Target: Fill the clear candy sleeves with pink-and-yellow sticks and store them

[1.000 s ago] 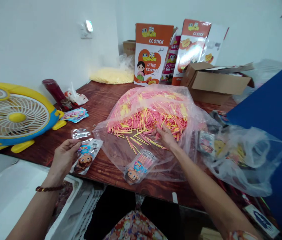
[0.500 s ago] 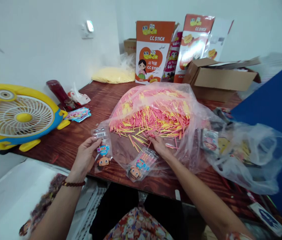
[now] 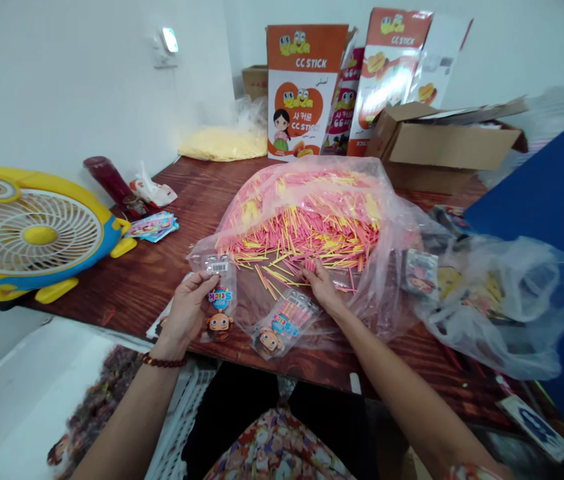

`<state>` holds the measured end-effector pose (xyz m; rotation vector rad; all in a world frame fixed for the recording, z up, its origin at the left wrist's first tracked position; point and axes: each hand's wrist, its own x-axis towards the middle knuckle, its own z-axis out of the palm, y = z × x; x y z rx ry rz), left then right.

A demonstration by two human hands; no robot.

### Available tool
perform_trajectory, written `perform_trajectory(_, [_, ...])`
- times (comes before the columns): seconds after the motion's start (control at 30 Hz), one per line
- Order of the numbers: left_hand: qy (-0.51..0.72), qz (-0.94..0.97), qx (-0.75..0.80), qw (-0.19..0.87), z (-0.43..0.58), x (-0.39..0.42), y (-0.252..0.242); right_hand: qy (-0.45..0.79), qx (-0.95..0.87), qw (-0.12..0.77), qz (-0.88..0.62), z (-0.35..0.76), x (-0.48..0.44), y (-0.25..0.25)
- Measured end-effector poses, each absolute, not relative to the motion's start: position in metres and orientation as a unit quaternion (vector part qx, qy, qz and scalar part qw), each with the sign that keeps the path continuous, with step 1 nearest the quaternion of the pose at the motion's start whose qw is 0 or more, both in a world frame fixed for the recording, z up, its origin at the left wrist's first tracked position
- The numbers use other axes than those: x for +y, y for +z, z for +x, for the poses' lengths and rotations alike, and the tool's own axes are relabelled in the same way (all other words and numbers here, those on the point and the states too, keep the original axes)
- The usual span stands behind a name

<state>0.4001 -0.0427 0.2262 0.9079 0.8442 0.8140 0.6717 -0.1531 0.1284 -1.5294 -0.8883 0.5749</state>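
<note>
Two hands have shifted since a second ago: the left hand [image 3: 188,308] has carried its clear pouch [image 3: 221,293] up from the table edge and rightward to the mouth of the big plastic bag [image 3: 392,267], while the right hand [image 3: 321,285] has drawn back from the heap onto looser pink and yellow sticks [image 3: 307,230]. Left thumb and fingers pinch the pouch, upright, flat and see-through, with a barcode label above a cartoon figure. Right fingers lie on sticks; whether they grip any is unclear. A filled pouch [image 3: 282,325] lies between the hands.
</note>
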Motion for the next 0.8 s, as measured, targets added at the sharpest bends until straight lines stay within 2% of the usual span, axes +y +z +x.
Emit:
perform_trajectory(0.5, [0.334,0.493,0.382,0.706,0.415,-0.052,0.221,0.26,-0.371,0.61,-0.65,0.669,-0.16,0.136])
perform_trajectory(0.67, [0.304,0.573,0.355,0.673,0.429,-0.06,0.22,0.364,-0.293,0.707,-0.531,0.665,-0.157,0.168])
perform_trajectory(0.8, [0.249,0.607,0.328,0.68,0.443,-0.07,0.22,0.422,-0.287,0.714,-0.478,0.653,-0.161,0.2])
